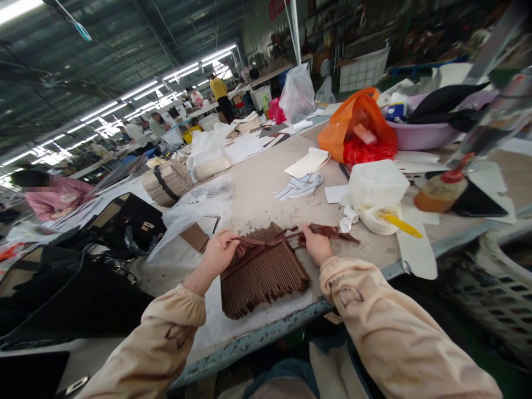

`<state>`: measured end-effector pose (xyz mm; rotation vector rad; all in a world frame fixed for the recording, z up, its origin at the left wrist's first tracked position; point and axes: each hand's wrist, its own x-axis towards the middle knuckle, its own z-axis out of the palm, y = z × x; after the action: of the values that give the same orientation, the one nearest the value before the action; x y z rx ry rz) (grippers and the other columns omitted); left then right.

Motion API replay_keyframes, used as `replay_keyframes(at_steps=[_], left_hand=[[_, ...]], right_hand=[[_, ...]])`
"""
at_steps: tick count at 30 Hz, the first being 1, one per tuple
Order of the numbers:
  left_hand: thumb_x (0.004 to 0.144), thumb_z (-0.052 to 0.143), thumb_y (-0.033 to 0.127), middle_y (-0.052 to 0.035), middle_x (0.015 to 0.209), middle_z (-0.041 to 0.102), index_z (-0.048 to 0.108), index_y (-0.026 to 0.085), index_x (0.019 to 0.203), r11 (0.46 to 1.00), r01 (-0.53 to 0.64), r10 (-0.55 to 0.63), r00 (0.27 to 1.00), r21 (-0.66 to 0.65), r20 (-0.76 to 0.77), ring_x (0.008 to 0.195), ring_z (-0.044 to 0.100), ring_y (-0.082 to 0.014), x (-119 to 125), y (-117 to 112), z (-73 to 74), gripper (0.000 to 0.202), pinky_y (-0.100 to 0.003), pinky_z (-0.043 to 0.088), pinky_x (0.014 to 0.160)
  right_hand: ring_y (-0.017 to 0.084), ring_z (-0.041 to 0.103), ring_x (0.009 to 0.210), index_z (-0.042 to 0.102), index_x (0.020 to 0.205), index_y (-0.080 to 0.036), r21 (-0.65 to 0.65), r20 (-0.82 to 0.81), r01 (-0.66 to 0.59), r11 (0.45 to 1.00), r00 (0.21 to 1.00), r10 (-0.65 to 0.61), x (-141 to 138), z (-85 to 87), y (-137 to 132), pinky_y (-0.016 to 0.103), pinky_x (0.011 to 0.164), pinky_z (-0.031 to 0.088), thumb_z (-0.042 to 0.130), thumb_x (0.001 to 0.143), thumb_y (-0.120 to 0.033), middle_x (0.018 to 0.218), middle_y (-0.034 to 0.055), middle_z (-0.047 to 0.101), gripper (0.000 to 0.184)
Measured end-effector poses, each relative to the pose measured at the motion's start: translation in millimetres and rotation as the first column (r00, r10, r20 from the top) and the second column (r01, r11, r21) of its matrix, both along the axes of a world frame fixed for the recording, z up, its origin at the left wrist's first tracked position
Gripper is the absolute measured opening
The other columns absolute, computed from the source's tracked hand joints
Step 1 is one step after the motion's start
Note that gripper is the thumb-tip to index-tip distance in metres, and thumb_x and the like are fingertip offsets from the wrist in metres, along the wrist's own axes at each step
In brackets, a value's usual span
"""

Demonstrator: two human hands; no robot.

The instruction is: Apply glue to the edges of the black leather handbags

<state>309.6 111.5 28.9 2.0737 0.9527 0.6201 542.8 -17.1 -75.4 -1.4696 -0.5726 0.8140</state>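
A row of brown, thin folded pieces (264, 277) stands packed on edge near the front of the table. Across its far part runs a dark brown, slightly shiny strip (266, 249), stretched between my two hands. My left hand (218, 252) pinches the strip's left end at the row's left side. My right hand (316, 244) grips it on the right, and a loose tail of the strip sticks out past the fingers. Both hands are closed. Beside my left hand lies a small brown flat piece (194, 237) on clear plastic. The strip's exact material cannot be made out.
Black bags (124, 227) crowd the left side, by a plastic sheet (195, 210). To the right stand a white plastic container (376, 185), a yellow-handled tool (401, 223), a bottle of amber liquid (440, 191) and an orange bag (353, 124). A person in pink (58, 194) sits far left.
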Motion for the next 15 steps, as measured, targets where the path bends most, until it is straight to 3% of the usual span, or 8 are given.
replay_keyframes(at_steps=[2,5,8,10,12,15], left_hand=[[0.075,0.062,0.037,-0.006,0.083,0.064,0.063,0.018,0.08,0.983,-0.025,0.055,0.985,-0.183,0.163,0.083,0.059,-0.0207,7,-4,-4.6,0.02,-0.039,0.046,0.089],[0.08,0.058,0.047,-0.0036,0.085,0.066,0.051,0.02,0.085,0.92,0.026,0.127,0.924,-0.391,0.362,0.087,0.065,-0.0199,23,-9,-14.8,0.028,-0.039,0.051,0.084],[0.072,0.073,0.039,0.0016,0.077,0.063,0.046,0.021,0.082,0.775,0.131,0.306,0.778,-0.618,0.548,0.084,0.066,-0.017,40,-9,-24.0,0.034,-0.036,0.051,0.085],[0.071,0.076,0.031,0.0048,0.068,0.057,0.044,0.02,0.078,0.701,0.181,0.392,0.71,-0.689,0.585,0.073,0.064,-0.0127,49,-6,-28.1,0.034,-0.033,0.052,0.081],[0.074,0.073,0.027,0.0076,0.058,0.047,0.041,0.02,0.074,0.697,0.167,0.402,0.715,-0.698,0.572,0.057,0.055,-0.008,55,-2,-30.9,0.033,-0.028,0.052,0.072],[0.078,0.069,0.024,0.0101,0.049,0.033,0.035,0.019,0.07,0.697,0.119,0.396,0.758,-0.707,0.518,0.041,0.034,-0.004,56,1,-34.2,0.036,-0.02,0.042,0.051]], right_hand=[[0.012,0.058,0.062,0.056,0.085,-0.017,0.058,-0.162,0.052,0.997,0.986,-0.042,-5,4.4,4,0.029,0.062,0.051,0.05,0.092,-0.05,0.075,0.0005,0.06,0.034],[0.015,0.059,0.065,0.048,0.073,-0.021,0.153,-0.37,0.129,0.98,0.927,-0.064,-12,15.1,6,0.032,0.065,0.053,0.054,0.087,-0.057,0.069,0.0006,0.058,0.039],[0.013,0.052,0.056,0.037,0.066,-0.023,0.211,-0.491,0.187,0.96,0.869,-0.061,-13,25.3,7,0.032,0.066,0.054,0.059,0.083,-0.058,0.057,-0.0042,0.044,0.045],[0.01,0.04,0.047,0.031,0.064,-0.023,0.208,-0.545,0.214,0.954,0.835,-0.068,-10,28.1,9,0.029,0.063,0.053,0.058,0.085,-0.057,0.052,-0.008,0.032,0.048],[0.008,0.03,0.042,0.03,0.063,-0.023,0.177,-0.587,0.228,0.957,0.805,-0.083,-7,26.5,12,0.026,0.055,0.049,0.056,0.088,-0.054,0.05,-0.0098,0.024,0.047],[0.006,0.028,0.04,0.039,0.067,-0.02,0.092,-0.627,0.229,0.969,0.77,-0.122,-1,17.9,15,0.021,0.045,0.04,0.051,0.093,-0.047,0.052,-0.0102,0.027,0.039]])
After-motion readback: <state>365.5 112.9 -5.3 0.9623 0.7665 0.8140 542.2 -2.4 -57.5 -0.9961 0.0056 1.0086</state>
